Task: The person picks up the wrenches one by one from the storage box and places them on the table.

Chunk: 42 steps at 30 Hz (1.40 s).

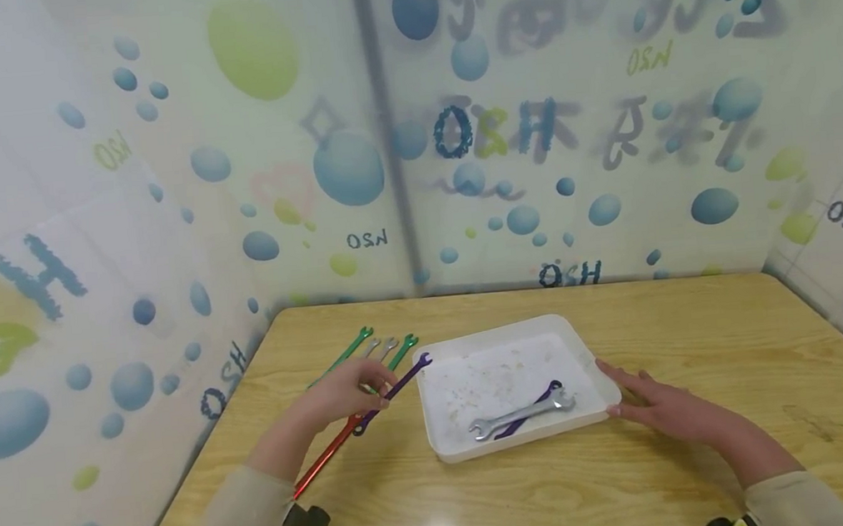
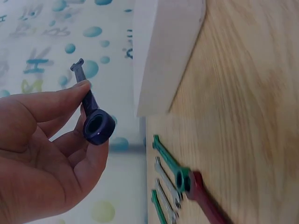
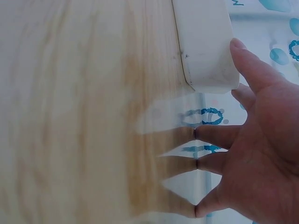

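My left hand (image 1: 348,388) pinches a purple combination wrench (image 1: 406,378) above the table, just left of the white tray (image 1: 575,340). In the left wrist view the wrench's ring end (image 2: 99,127) faces the camera, and its open end points away. My right hand (image 1: 660,405) is at the tray's right side, fingers spread, with thumb and index finger touching its rim. Inside the tray a silver wrench (image 1: 521,414) lies across another purple wrench (image 1: 510,429). Beneath and beside my left hand lie a red wrench (image 1: 326,463), green wrenches (image 2: 164,154) and silver wrenches (image 2: 167,181).
All of this is on a light wooden table (image 1: 697,314). Behind it and at both sides stand pale curtain-like walls (image 1: 600,239) printed with blue and green bubbles. Small brownish marks dot the tray floor.
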Available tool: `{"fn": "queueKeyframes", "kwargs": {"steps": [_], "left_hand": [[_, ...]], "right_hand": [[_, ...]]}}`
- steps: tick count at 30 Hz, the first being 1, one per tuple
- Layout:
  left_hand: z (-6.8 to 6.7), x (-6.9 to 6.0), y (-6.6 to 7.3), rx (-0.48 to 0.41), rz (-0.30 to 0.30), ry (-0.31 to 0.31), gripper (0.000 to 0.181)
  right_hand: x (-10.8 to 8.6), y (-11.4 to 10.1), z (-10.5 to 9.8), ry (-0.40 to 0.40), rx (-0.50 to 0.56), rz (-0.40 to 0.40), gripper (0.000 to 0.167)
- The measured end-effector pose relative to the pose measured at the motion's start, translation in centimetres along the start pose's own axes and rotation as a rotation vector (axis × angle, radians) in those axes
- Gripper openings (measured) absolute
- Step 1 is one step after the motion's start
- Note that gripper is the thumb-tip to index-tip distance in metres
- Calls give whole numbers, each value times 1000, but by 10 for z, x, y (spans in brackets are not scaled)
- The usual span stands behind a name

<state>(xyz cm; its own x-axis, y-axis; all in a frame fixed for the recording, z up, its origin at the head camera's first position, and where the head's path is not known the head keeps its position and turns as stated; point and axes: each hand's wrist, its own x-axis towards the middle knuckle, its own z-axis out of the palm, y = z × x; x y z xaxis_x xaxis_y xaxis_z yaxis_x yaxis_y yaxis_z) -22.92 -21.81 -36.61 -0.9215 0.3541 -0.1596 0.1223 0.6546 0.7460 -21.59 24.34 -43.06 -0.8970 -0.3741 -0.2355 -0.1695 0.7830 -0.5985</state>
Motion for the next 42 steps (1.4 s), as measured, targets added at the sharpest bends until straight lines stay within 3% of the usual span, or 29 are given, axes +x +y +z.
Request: {"fn": "queueKeyframes", "kwargs": {"steps": [6,16,25,35,42], "left_hand": [[-12,-14,-19,-66,12,-28,21],[-28,-34,-47,0,9,-31,23],[-38,-46,-71,-11,-135,30,22],[-43,-52,-95,-25,-185,34,20],[-45,-55,-101,25,-237,41,22]], "right_hand": [[-1,1,0,-7,12,14,77],[0,2,3,-2,6,4,77],[1,2,1,5,-5,-2,76],[2,4,2,9,-3,-18,76],[1,3,2,12,7,-18,76]]}}
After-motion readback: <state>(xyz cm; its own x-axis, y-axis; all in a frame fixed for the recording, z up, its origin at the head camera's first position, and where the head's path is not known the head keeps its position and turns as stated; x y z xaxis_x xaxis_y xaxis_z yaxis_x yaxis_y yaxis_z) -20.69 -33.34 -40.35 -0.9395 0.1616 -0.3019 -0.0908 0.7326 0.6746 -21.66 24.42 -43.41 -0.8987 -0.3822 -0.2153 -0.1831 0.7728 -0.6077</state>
